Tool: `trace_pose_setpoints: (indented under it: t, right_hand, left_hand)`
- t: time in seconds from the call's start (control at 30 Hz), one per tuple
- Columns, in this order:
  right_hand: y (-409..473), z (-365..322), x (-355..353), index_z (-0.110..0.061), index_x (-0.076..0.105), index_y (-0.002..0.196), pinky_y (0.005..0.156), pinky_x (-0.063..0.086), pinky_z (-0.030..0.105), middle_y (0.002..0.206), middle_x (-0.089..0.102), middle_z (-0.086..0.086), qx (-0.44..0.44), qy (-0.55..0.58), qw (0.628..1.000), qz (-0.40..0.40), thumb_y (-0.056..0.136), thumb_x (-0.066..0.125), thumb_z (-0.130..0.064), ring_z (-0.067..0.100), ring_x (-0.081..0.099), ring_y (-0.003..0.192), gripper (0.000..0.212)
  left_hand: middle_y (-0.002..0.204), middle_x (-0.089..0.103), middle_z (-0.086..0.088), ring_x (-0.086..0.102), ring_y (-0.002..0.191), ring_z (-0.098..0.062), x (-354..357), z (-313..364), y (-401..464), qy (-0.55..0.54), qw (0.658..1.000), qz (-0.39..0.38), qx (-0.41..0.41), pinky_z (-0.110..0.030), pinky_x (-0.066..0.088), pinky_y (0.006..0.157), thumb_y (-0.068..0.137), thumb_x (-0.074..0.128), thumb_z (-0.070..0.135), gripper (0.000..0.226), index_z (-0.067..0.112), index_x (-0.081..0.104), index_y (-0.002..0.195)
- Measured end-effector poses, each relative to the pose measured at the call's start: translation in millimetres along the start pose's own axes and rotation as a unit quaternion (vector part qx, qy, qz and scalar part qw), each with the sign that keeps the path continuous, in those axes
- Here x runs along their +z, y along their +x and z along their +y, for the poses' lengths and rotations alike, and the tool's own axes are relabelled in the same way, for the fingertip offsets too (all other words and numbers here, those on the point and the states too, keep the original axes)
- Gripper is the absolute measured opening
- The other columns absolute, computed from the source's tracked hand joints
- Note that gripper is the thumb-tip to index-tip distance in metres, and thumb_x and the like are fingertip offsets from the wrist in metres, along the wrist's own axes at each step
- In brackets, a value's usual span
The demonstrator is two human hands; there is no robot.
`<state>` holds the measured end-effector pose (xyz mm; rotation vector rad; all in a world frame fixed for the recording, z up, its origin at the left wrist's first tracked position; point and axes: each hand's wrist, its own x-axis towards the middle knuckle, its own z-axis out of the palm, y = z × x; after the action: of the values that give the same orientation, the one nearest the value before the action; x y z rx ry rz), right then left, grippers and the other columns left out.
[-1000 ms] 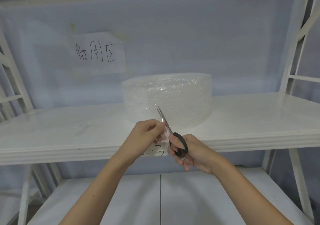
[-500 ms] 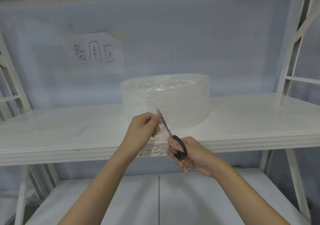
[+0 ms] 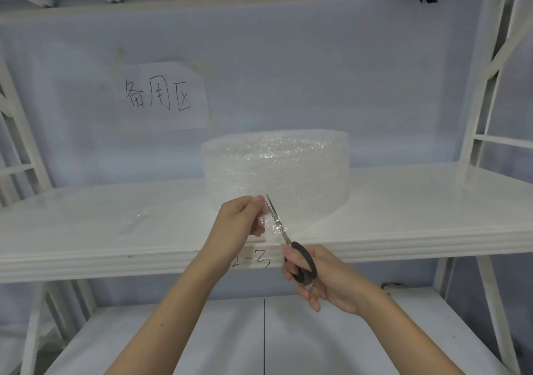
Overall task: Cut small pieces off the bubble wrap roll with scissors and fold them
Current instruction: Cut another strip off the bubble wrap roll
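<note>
a: what's different from a second ago?

b: the black-handled steel scissors (image 3: 281,232) have run further up the loose flap of clear bubble wrap (image 3: 266,224); the blade tips now sit higher against the front of the wide clear bubble wrap roll (image 3: 275,170), and the left hand (image 3: 240,220) has lifted with them. i'd judge the cut is near its end, with folding not yet begun.

a: and the grips?

b: left hand fingers are closed in a pinch on the flap's edge, just left of the blades. the right hand (image 3: 320,281) is curled through the handle loops, gripping the scissors; the blades look nearly together, with the wrap between them.

a: where's the roll?

b: flat on the white shelf (image 3: 432,201), centre, behind both hands. a faint clear scrap (image 3: 134,220) lies on the shelf, well to the left.
</note>
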<state>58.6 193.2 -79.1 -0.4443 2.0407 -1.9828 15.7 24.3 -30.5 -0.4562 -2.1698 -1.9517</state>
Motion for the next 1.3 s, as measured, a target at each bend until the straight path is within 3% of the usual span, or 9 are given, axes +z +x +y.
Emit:
trace_pose_setpoints:
  t: [0.37,0.53,0.73,0.93,1.13,1.3]
  right_hand:
    - [6,-22,3,-0.011,0.053,0.069,0.032,0.039,0.021,0.07,0.055,0.0,-0.015,-0.018,1.0,0.004,0.079,0.064,-0.054,0.017,0.047,0.048,0.046]
    - [10,-35,4,-0.011,0.052,0.067,0.034,0.041,0.022,0.071,0.054,0.002,-0.013,-0.037,0.999,-0.001,0.082,0.064,-0.055,0.018,0.05,0.052,0.048]
    - [13,-42,6,-0.012,0.061,0.063,0.034,0.04,0.021,0.068,0.052,0.005,-0.024,-0.053,0.998,0.021,0.075,0.065,-0.055,0.016,0.047,0.05,0.045]
    - [21,-46,9,-0.004,0.059,0.085,0.036,0.042,0.022,0.07,0.052,0.006,-0.032,-0.05,0.998,0.017,0.078,0.06,-0.062,0.017,0.049,0.053,0.059]
    - [28,-46,14,-0.018,0.066,0.056,0.037,0.044,0.022,0.067,0.05,0.004,-0.06,-0.037,0.997,0.038,0.075,0.066,-0.056,0.015,0.047,0.048,0.043]
    - [30,-52,18,-0.01,0.062,0.071,0.038,0.045,0.024,0.069,0.053,0.002,-0.059,-0.036,0.997,0.042,0.07,0.063,-0.063,0.017,0.049,0.052,0.053]
  left_hand:
    - [0.057,0.053,0.0,0.049,0.052,-0.012,-1,-2,-7,0.005,0.997,-0.068,0.019,-0.022,0.048,0.06,0.1,0.053,0.025,0.038,0.012,0.06,0.065]
    - [0.058,0.053,-0.001,0.049,0.052,-0.014,-1,-4,-7,0.001,0.998,-0.067,0.014,-0.024,0.048,0.059,0.1,0.052,0.028,0.036,0.005,0.064,0.076]
    - [0.057,0.05,0.002,0.047,0.055,-0.015,-2,-4,-10,-0.004,0.997,-0.077,0.013,-0.023,0.047,0.059,0.1,0.052,0.022,0.038,0.018,0.068,0.066]
    - [0.06,0.054,-0.001,0.049,0.055,-0.013,-2,-2,-13,0.017,0.994,-0.109,0.021,-0.028,0.045,0.061,0.1,0.052,0.018,0.032,0.009,0.07,0.075]
    - [0.065,0.054,-0.006,0.046,0.058,-0.017,-8,-5,-13,0.025,0.994,-0.102,0.027,-0.031,0.047,0.062,0.101,0.05,0.019,0.033,-0.003,0.066,0.083]
    - [0.069,0.058,-0.007,0.047,0.058,-0.017,-10,-5,-14,0.034,0.995,-0.091,0.04,-0.029,0.046,0.061,0.1,0.051,0.017,0.031,-0.006,0.064,0.083]
